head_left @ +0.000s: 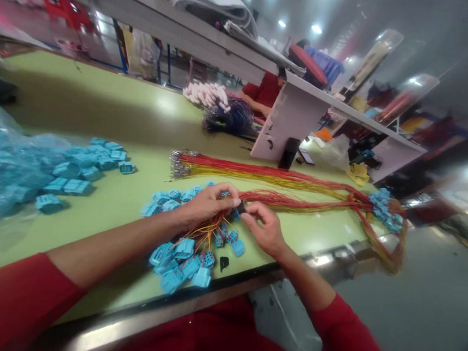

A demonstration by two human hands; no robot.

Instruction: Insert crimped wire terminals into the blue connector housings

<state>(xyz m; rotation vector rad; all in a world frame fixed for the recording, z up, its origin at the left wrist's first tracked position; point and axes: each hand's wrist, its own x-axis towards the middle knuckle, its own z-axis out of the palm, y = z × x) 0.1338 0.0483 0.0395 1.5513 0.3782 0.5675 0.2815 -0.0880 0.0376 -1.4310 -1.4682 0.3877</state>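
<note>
Both hands meet over a bundle of red and yellow wires (281, 199). Between the fingertips is a small black piece (241, 207). My left hand (215, 200) is closed on it from the left, above the wires. My right hand (264, 227) pinches the same piece from the right. Blue connectors (184, 249) with wires in them lie below and left of my hands. Another black piece (224, 263) rests near the table's front edge. Behind my hands, a second bundle of red and yellow wires (238, 169) lies stretched out, with metal ends at its left.
Loose blue connectors (78, 186) and a clear bag of them (1, 166) are at the left on the green table (134, 101). A phone (289, 153) leans on a shelf panel (290, 115). A person in red (261, 96) works behind.
</note>
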